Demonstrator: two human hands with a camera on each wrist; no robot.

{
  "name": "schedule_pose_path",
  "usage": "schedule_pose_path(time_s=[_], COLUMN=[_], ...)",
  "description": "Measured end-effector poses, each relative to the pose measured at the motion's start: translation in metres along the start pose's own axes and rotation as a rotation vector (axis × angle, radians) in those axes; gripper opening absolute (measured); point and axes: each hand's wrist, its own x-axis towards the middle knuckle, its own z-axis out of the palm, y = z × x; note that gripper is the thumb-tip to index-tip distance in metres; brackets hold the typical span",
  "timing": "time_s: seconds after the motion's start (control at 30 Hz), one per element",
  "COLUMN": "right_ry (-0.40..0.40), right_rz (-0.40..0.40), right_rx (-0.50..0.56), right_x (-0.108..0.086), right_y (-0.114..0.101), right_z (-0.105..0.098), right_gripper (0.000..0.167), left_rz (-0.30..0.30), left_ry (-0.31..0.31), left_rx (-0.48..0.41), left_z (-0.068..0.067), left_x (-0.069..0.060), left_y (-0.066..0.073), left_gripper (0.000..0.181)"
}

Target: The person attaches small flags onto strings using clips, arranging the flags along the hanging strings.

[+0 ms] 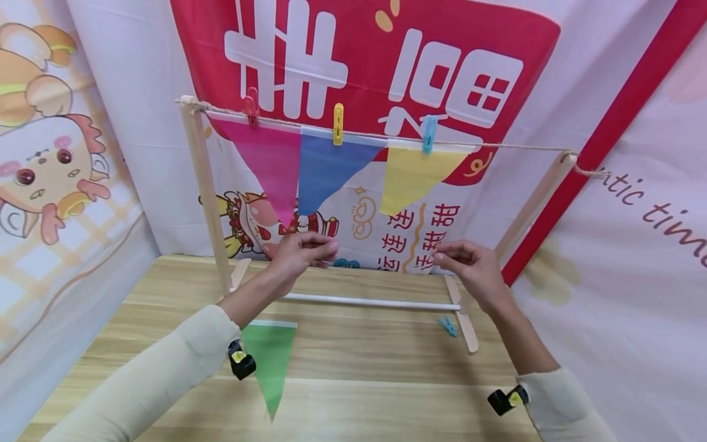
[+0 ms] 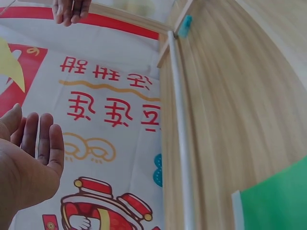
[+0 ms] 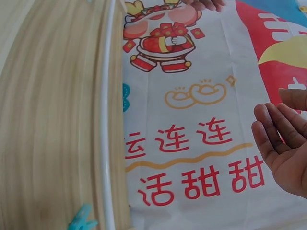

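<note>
Both hands are raised in the air below the string and hold nothing. The left hand (image 1: 301, 255) is under the pink flag (image 1: 270, 159); its fingers are slightly bent in the left wrist view. My right hand (image 1: 472, 270) hovers below and right of the yellow flag (image 1: 420, 172), fingers loosely bent. A blue flag (image 1: 331, 166) hangs between those two. Red (image 1: 251, 107), yellow (image 1: 338, 124) and light blue (image 1: 429, 134) clothespins pinch the flags onto the string (image 1: 513, 146). On the table lie a green flag (image 1: 272, 362) and a blue clothespin (image 1: 448, 326).
A wooden frame stands on the table (image 1: 353, 393), with a left post (image 1: 204, 190), a right post (image 1: 533, 205) and a white rod (image 1: 370, 301) low between them. A printed cloth (image 1: 166, 184) hangs behind it.
</note>
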Motion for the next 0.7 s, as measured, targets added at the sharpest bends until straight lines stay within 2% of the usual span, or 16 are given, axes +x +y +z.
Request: schedule_pose_path(time_s=[0.1, 0.33, 0.57, 0.7], right_ry=[0.003, 0.0, 0.004, -0.008], right_rz=[0.016, 0.045, 0.078, 0.093], right_rx=[0.006, -0.025, -0.024, -0.031], right_x=[-0.002, -0.008, -0.014, -0.018], right_y=[0.004, 0.019, 0.031, 0.039], right_z=[-0.001, -0.001, 0.0, -0.001], right_gripper=[0.037, 0.035, 0.035, 0.039], left_rz=[-0.025, -0.063, -0.024, -0.03], left_ry=[-0.008, 0.004, 0.006, 0.004], left_rx=[0.021, 0.031, 0.059, 0.088], left_z=[-0.004, -0.013, -0.022, -0.026], left_x=[-0.002, -0.007, -0.012, -0.014], left_y=[-0.005, -0.019, -0.028, -0.033], left_gripper=[0.04, 0.035, 0.036, 0.038])
